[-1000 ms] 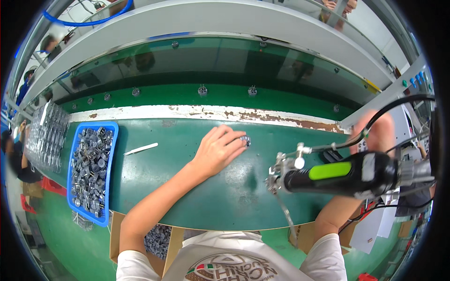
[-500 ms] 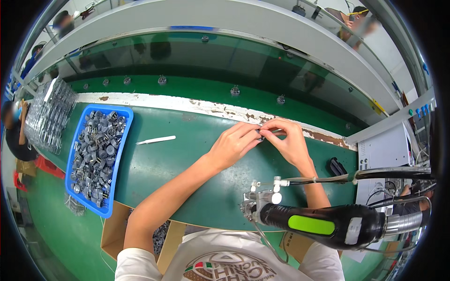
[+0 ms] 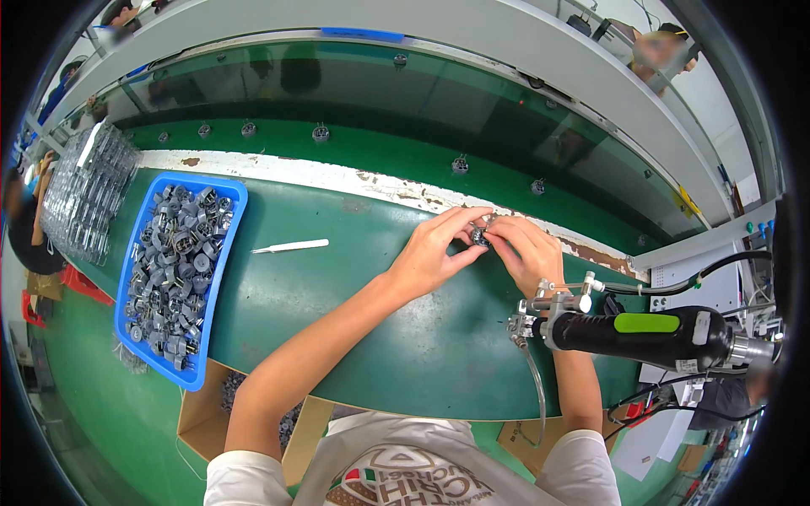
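My left hand (image 3: 432,257) and my right hand (image 3: 530,251) meet above the far side of the green workbench. Between their fingertips is a small dark grey round part with metal pieces (image 3: 479,237). The left thumb and forefinger close on its left side, and the right fingers pinch it from the right. Fingers hide some of it, so its exact kind does not show. A black powered screwdriver with a green panel (image 3: 646,324) hangs across my right forearm. White tweezers (image 3: 291,246) lie on the bench, left of my left hand.
A blue tray (image 3: 221,297) at the left is full of similar grey parts. Clear plastic trays (image 3: 89,194) are stacked beyond it. Behind a chipped white ledge (image 3: 337,179), several parts sit spaced along a green conveyor belt (image 3: 380,152). Cardboard boxes (image 3: 202,422) stand below the bench.
The hands have tilted apart a little, showing more of the small part. The screwdriver has shifted up and right in view. Parts on the belt have moved right.
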`<state>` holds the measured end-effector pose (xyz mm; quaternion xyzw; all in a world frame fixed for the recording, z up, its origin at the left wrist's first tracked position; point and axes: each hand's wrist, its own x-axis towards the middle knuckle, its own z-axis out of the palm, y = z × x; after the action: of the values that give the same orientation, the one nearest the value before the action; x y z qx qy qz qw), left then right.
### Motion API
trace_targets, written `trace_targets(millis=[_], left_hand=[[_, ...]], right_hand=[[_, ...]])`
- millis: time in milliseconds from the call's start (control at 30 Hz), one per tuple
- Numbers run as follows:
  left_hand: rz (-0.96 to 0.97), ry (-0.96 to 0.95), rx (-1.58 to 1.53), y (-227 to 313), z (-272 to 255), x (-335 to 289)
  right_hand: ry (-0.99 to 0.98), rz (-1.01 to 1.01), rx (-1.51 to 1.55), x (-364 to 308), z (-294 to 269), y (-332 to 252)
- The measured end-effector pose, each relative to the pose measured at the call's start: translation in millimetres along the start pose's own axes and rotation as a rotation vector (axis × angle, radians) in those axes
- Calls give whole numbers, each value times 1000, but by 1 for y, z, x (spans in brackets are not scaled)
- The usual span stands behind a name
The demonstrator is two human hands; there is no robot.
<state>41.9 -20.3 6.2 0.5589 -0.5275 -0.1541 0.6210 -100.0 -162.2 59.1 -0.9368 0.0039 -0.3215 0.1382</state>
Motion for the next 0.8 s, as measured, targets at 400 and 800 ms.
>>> trace_targets(millis=[400, 800], left_hand=[[22, -1, 46, 3, 2, 0], [9, -1, -9, 1, 0, -1]], right_hand=[[-9, 99, 122, -8, 3, 6], [110, 343, 292, -10, 0, -1]])
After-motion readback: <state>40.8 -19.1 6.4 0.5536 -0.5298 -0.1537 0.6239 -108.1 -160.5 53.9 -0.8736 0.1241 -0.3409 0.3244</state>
